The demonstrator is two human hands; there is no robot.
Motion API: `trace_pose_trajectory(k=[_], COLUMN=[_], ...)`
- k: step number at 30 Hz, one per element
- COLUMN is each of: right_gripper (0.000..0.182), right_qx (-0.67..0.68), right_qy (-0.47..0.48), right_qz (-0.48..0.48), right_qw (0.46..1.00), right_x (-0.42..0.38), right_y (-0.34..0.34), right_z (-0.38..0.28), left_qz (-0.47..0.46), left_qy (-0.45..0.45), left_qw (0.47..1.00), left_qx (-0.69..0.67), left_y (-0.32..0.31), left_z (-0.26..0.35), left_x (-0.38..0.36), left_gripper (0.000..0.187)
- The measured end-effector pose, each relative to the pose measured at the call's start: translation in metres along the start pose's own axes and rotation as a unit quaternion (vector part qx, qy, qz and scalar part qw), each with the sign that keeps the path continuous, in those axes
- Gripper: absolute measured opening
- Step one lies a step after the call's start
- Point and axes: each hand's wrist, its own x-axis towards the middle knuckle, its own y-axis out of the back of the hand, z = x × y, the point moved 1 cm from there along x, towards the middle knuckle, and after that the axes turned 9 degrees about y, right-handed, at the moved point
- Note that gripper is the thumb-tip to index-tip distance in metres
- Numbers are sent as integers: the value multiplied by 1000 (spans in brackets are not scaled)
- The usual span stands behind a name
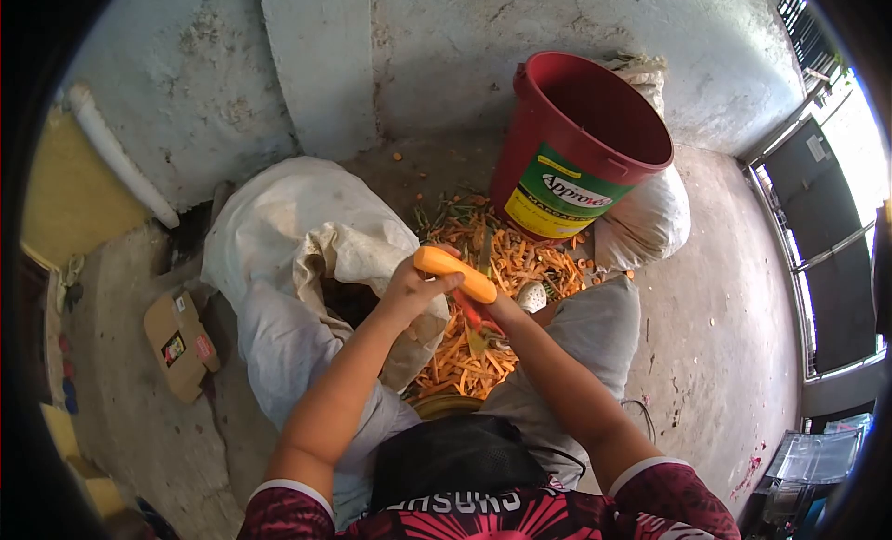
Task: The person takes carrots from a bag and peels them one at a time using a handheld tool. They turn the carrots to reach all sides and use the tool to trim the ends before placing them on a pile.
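Note:
A peeled orange carrot (455,272) is gripped in my left hand (412,291), thumb along its near side and fingers behind. My right hand (502,309) is close by at the carrot's lower end, partly hidden behind it. It is closed around a red-handled tool (467,309); a narrow greyish strip like a blade shows beyond the carrot, and I cannot tell the tool's exact kind. Below both hands, a heap of orange peelings (463,356) covers the floor between my legs. An open white sack (311,210) stands against my left leg, its mouth folded back.
A tall dark red bucket (581,150) with a green and yellow label stands beyond the peelings. Behind it leans a filled white sack (650,219). Flattened cardboard (181,343) lies at left. A weathered wall (446,66) closes off the back; clear plastic containers (816,458) sit far right.

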Motion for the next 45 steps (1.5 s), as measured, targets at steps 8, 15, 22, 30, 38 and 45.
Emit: trace_pose_trajectory(k=[8, 15, 22, 30, 38, 45], right_gripper=[28, 25, 18, 19, 17, 18], right_qx=[-79, -268, -415, -477, -530, -586], right_qy=[125, 174, 122, 85, 71, 101], right_qz=[244, 246, 234, 214, 219, 249], right_qw=[958, 915, 871, 848, 816, 764], right_x=[-10, -10, -18, -18, -20, -17], right_y=[-43, -44, -52, -46, -56, -48], right_z=[-49, -38, -38, -33, -40, -35], left_qz=[-59, -39, 64, 87, 40, -17], left_qy=[43, 4, -91, -101, -64, -48], left_qw=[986, 926, 909, 882, 900, 940], left_qx=[152, 375, 403, 451, 430, 338], left_y=[29, 2, 9, 10, 10, 7], left_z=[15, 5, 0, 1, 10, 6], left_x=[-4, -10, -3, -2, -3, -2], left_gripper=[41, 33, 27, 27, 23, 25])
